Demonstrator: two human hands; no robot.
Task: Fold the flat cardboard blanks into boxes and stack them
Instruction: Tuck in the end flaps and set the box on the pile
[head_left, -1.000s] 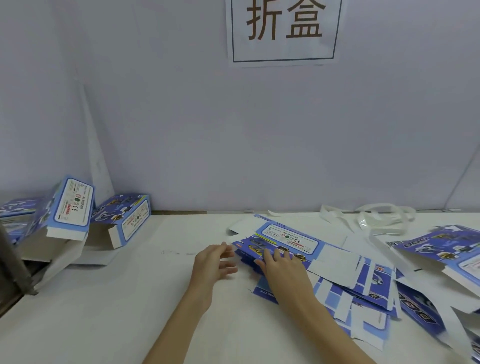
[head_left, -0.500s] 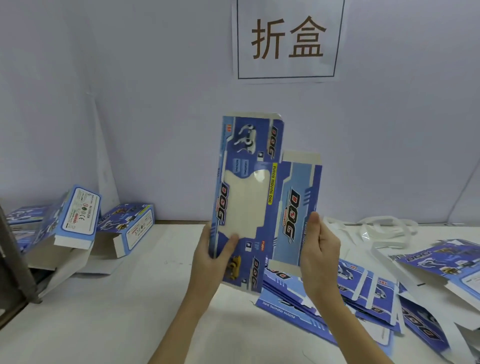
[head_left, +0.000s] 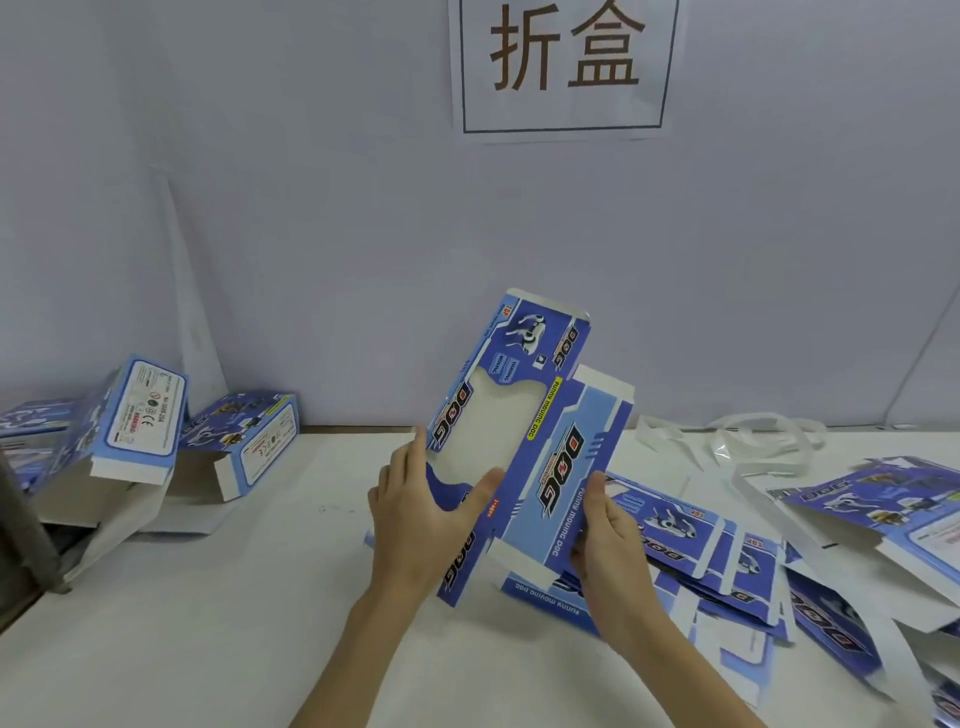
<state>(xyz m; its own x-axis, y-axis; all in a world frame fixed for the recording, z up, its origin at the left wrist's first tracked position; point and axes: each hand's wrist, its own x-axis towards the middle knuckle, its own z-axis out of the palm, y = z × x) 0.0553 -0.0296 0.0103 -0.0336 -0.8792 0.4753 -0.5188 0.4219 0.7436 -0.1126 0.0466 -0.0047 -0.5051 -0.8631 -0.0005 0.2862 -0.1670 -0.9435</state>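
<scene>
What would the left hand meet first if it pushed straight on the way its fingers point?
The left hand points up and away, its fingers behind the held blank. Straight on, past the blank, it would probably reach the wall, though depth is unclear.

The white table (head_left: 218, 613) carries folded boxes (head_left: 244, 441) (left) and flat blanks (head_left: 727, 566) (right).

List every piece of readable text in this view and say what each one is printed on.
"折盒": wall sign.
"DOG", "FUNNY MOVING DOG", "TOP": held blank, gripped by left hand and right hand.
"DOG", "TOP", "FUNNY MOVING DOG": flat blanks on the table.
"CE": white label of leaning folded box; its finer print is too small to read.
Label on second folded box: too blurred.
</scene>
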